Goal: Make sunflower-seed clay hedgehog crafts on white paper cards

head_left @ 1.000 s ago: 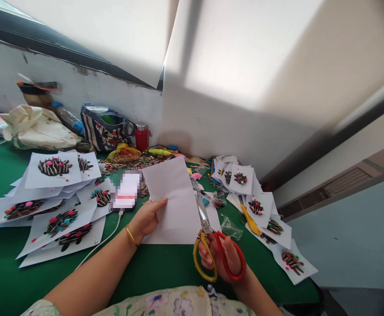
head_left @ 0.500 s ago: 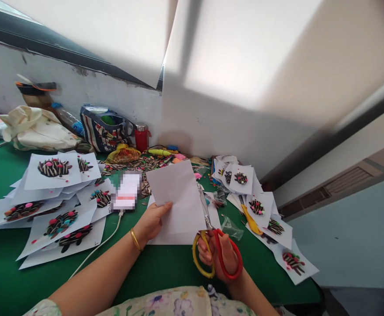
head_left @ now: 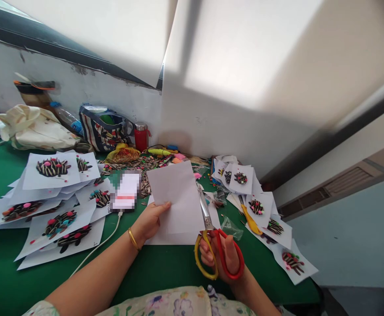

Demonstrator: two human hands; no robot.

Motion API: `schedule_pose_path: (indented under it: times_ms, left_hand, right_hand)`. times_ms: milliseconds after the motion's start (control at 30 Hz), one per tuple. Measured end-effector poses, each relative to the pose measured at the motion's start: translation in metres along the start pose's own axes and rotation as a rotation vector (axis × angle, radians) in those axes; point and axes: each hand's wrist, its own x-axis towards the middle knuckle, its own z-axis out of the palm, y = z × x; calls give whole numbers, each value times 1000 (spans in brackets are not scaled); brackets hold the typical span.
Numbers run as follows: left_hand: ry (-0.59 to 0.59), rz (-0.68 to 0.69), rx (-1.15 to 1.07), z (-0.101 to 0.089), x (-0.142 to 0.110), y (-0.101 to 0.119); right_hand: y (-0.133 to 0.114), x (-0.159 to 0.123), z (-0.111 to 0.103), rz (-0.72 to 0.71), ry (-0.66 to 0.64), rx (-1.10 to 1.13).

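My left hand point(head_left: 150, 221) pinches a white sheet of paper point(head_left: 178, 188) by its left edge, thumb on top, and holds it tilted above the table. In my right hand point(head_left: 226, 254) is a pair of scissors point(head_left: 208, 219) with one yellow and one red handle, my fingers through the loops. The blades point away from me along the sheet's right edge; whether they touch the paper I cannot tell. More white paper point(head_left: 168, 239) lies flat underneath on the green table.
Piles of paper with seed pictures lie left point(head_left: 56, 219) and right point(head_left: 270, 210). A phone point(head_left: 125, 193) with a cable sits left of the sheet. Loose striped seeds point(head_left: 142, 164), a red flask point(head_left: 141, 138) and bags point(head_left: 102, 127) line the wall. A yellow-handled tool point(head_left: 253, 221) rests right.
The scissors and my right hand have shifted slightly to the right, and more of the blades shows beside the sheet. My left hand keeps its hold on the paper.
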Motion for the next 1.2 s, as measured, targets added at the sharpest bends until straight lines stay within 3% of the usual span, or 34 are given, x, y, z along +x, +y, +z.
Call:
schedule_pose_path:
  times_ms: [500, 800, 1200]
  left_hand:
    - [-107, -71, 56, 4, -4, -11]
    - [-99, -66, 40, 5, -3, -10]
    - [-149, -89, 113, 2, -4, -18]
  right_hand:
    - [2, 7, 11, -64, 99, 33]
    - [8, 9, -2, -119, 37, 15]
    - [1, 10, 6, -126, 88, -147]
